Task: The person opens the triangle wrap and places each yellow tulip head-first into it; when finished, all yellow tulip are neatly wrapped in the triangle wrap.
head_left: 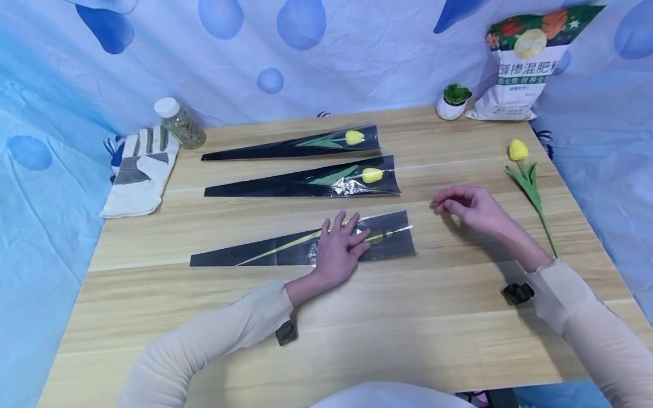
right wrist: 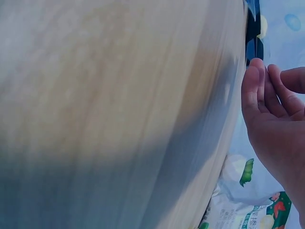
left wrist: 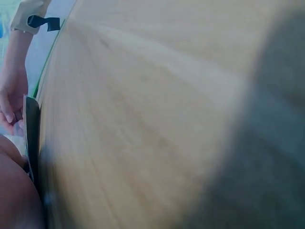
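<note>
My left hand (head_left: 340, 249) lies with fingers spread on the nearest black flower sleeve (head_left: 275, 247), a long tapered clear-topped wrapper. A pale yellow strip runs along the sleeve, and a small yellow patch shows through near its wide end. To the right, my right hand (head_left: 471, 209) is held near the tabletop with loosely bent fingers (right wrist: 251, 88) and nothing between them. Farther back lie two similar sleeves, the middle one (head_left: 255, 186) and the far one (head_left: 255, 151), each with a yellow tulip inside. A loose yellow tulip (head_left: 518, 150) with green leaves lies right of my right hand.
White and grey gloves (head_left: 140, 173) and a white-capped jar (head_left: 186, 127) are at the back left of the wooden table (head_left: 388, 323). A small potted plant (head_left: 452, 102) and a fertilizer bag (head_left: 525, 73) stand at the back right. Patterned blue-white cloth (head_left: 347, 73) hangs behind.
</note>
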`<state>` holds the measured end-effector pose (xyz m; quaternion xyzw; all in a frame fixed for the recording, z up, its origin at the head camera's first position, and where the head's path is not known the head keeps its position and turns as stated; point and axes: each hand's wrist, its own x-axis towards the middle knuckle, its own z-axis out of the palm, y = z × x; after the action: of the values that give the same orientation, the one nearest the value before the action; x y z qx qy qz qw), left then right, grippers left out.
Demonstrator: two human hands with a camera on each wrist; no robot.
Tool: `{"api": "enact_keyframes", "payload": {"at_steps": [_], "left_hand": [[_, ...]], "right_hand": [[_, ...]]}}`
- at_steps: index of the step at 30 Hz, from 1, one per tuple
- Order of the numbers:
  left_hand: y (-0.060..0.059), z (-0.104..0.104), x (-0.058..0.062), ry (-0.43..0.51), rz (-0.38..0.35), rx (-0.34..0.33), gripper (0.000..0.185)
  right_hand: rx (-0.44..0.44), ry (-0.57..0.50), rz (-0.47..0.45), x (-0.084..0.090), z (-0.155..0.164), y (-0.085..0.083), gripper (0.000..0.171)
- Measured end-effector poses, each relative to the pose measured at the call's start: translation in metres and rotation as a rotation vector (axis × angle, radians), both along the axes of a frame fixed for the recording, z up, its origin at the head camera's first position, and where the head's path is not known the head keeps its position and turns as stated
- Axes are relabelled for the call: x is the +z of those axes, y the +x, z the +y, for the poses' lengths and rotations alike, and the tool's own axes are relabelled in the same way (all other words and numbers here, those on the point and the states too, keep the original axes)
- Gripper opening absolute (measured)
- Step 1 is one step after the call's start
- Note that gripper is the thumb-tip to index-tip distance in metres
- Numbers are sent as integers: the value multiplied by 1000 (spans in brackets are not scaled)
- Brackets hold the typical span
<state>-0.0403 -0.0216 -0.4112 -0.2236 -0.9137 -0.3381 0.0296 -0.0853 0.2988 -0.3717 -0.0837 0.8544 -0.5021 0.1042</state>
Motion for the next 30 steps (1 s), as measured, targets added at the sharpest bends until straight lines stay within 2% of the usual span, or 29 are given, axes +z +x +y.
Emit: {"api": "enact_keyframes", "payload": {"at_steps": [7, 11, 17, 22, 26, 30], "left_hand": [[0, -4, -1, 225, -84, 2, 30], [0, -5, -1, 315, -100, -3, 28], [1, -8, -2, 370, -115, 4, 27], [1, -9, 0, 409, -142, 4, 27], [1, -10, 0, 427, -133, 1, 27], [1, -11, 1, 428, -125, 3, 26]], "right_hand": [[-28, 56, 24, 1, 9, 4, 22], [-42, 74, 30, 3, 14, 6, 23], [-78, 71, 59, 6, 24, 10, 25], [-133, 101, 106, 10, 38, 13, 25], [-194, 78, 111, 14, 52, 16, 27], [-274, 91, 97, 20, 71, 19, 15]]}}
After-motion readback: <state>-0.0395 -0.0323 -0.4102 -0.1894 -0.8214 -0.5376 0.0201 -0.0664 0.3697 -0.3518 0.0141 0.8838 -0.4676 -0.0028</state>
